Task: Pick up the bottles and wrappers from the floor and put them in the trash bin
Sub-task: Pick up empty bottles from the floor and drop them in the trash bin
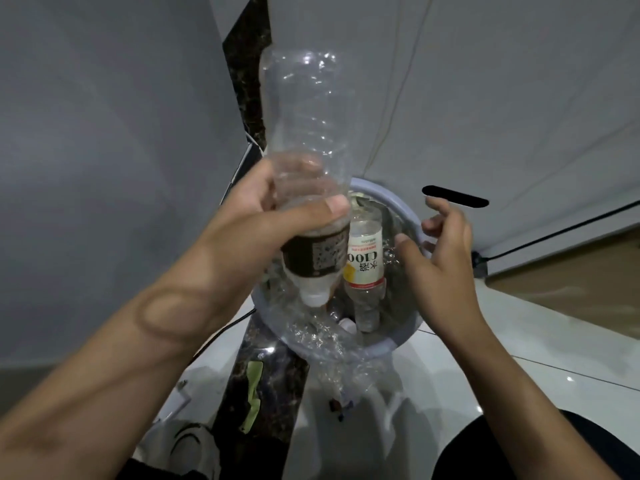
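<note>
Left hand: fingers and thumb curled round the lower body of a large clear bottle, gripping just above its dark label. The bottle is held inverted and tilted, with its white cap pointing down into the mouth of the trash bin and its crumpled base up against the grey wall. The cap sits over the bin's left half; whether it touches anything inside cannot be told. Right hand: fingers loosely bent and apart, holding nothing, poised at the bin's right rim; contact with the rim cannot be told. The bin is round with a grey-blue rim and is lined with a clear plastic bag whose edge spills over the near side. Inside lies a second bottle, clear with a white and yellow label, neck toward the near rim, just beside the held bottle's label. The bin stands on a glossy white floor, next to a dark stone strip. A yellow-green wrapper lies on the strip, near the bin. Small scraps lie on the white tile under the bag's overhang; they are too small to identify. A black cable runs along the wall base at right.
</note>
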Action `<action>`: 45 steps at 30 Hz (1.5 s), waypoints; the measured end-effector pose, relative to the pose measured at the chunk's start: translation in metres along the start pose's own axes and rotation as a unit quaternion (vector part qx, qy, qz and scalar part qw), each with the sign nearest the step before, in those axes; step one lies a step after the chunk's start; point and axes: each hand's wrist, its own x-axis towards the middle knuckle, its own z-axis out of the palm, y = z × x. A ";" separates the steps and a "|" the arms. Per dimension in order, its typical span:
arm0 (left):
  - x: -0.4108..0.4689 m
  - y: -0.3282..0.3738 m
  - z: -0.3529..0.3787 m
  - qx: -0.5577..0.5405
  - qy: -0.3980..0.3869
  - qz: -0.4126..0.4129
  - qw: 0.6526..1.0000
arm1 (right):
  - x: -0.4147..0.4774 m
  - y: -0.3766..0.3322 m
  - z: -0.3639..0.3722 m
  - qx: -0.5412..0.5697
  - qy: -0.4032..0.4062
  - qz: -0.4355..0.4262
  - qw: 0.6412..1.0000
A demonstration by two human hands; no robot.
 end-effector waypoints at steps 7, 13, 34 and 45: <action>0.004 -0.021 0.009 0.031 -0.052 -0.067 0.996 | -0.006 0.003 -0.010 0.023 0.012 0.005 1.000; 0.010 -0.048 0.012 0.115 -0.029 -0.108 0.987 | -0.013 -0.003 -0.014 0.022 0.011 -0.002 1.000; -0.005 -0.030 -0.016 0.524 -0.086 0.010 0.847 | -0.026 0.024 0.020 -0.260 -0.273 -0.189 0.907; -0.041 -0.043 -0.018 0.673 -0.007 0.155 0.723 | -0.069 -0.018 -0.002 -0.286 -0.092 -0.126 0.946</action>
